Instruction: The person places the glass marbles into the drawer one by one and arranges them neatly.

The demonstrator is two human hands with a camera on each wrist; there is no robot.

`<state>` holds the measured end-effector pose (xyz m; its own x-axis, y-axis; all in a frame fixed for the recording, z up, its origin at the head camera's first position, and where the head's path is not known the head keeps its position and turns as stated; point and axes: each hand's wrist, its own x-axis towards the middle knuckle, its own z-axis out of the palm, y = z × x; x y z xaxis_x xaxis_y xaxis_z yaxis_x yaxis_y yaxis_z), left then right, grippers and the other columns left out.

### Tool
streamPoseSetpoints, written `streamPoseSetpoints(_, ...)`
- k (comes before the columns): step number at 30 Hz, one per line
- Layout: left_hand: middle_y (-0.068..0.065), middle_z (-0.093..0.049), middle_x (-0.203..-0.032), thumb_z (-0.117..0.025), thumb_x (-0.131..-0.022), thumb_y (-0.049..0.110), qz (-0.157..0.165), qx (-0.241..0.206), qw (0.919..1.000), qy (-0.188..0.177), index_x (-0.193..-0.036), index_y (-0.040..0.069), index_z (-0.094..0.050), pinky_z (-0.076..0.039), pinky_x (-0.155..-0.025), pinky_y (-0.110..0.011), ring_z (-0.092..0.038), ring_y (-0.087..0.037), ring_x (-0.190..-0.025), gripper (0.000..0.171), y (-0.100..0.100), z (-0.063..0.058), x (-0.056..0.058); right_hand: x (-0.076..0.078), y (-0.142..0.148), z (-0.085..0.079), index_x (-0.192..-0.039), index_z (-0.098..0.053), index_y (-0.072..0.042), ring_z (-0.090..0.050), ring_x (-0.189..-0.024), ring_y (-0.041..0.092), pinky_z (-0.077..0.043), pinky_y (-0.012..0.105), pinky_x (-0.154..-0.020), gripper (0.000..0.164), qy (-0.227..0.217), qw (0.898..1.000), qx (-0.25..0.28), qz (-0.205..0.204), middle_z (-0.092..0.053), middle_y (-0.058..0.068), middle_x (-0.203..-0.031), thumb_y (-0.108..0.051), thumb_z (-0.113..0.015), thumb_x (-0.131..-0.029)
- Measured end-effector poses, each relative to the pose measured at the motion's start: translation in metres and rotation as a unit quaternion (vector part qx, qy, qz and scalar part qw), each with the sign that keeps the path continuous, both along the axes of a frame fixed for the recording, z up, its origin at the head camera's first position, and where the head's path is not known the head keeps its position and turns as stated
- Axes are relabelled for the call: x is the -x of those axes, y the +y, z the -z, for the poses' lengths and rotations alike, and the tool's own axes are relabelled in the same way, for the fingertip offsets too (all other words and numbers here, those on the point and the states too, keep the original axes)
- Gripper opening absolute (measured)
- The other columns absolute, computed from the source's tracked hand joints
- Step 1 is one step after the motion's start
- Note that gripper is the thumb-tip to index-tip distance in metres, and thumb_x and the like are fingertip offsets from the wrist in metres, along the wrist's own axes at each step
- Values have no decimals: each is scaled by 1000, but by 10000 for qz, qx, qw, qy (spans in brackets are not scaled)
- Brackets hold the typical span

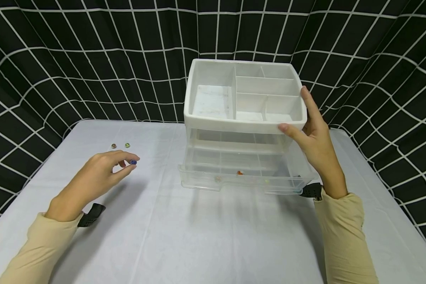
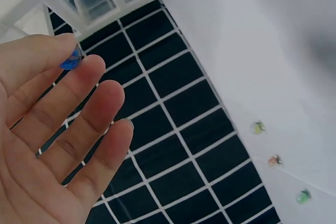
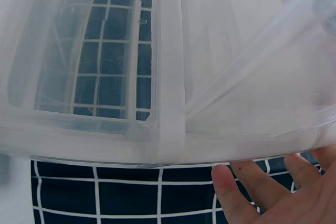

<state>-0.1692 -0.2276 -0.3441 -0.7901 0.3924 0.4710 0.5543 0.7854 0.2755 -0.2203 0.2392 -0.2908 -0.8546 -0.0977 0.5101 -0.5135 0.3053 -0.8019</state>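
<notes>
My left hand point(image 1: 104, 169) is raised over the left part of the table, pinching a small blue glass marble point(image 2: 71, 60) between thumb and forefinger; its other fingers are spread. My right hand point(image 1: 316, 138) grips the right front corner of a white plastic drawer organizer point(image 1: 241, 125), thumb on the front rim and fingers along the side. Its clear bottom drawer point(image 1: 198, 179) is pulled out. An orange marble point(image 1: 240, 172) and a few paler ones lie inside. Near the left hand, a reddish marble point(image 1: 113, 146) and a green marble point(image 1: 127, 145) rest on the cloth.
The organizer's top has open compartments point(image 1: 213, 100) divided by thin walls. A white cloth point(image 1: 184, 236) covers the table. Black curtains point(image 1: 127, 63) with a white grid hang around the back and sides. Another marble point(image 2: 303, 196) shows on the cloth in the left wrist view.
</notes>
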Motion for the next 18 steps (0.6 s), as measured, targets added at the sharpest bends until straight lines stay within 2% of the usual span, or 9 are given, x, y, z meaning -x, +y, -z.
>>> streamPoseSetpoints(6,3,-75,-96,-78,-82,5,75,-47,9999,87,-103,15,-75,-46,-70,-23,-63,-13,-80,24,9,-8,-2,0,0,0,-158,-22,-28,-52,-119,17,-50,9,-86,86,-14,10000,-42,25,-28,7,-162,-2,-69,-90)
streamPoseSetpoints(11,2,-76,-94,-78,-80,2,137,-190,9996,187,-103,13,-75,-49,-87,-37,-64,-14,-78,26,15,-12,-3,-1,0,-1,-158,-21,-28,-52,-119,16,-49,9,-87,86,-19,9999,-105,81,-28,7,-162,-2,-69,-91)
streamPoseSetpoints(13,2,-75,-93,-78,-80,1,147,-209,9993,256,-102,13,-75,-49,-86,-35,-64,-14,-78,25,17,-13,-3,-1,0,0,-158,-22,-28,-52,-119,16,-49,9,-86,86,-30,10000,-53,53,-27,7,-163,-2,-69,-91)
streamPoseSetpoints(18,5,-73,-88,-77,-80,1,222,-220,9984,472,-101,11,-75,-40,-68,-17,-61,-11,-78,23,24,-17,-4,0,0,0,-158,-23,-26,-51,-117,15,-49,9,-86,86,-32,9999,128,-79,-26,6,-163,0,-68,-90)
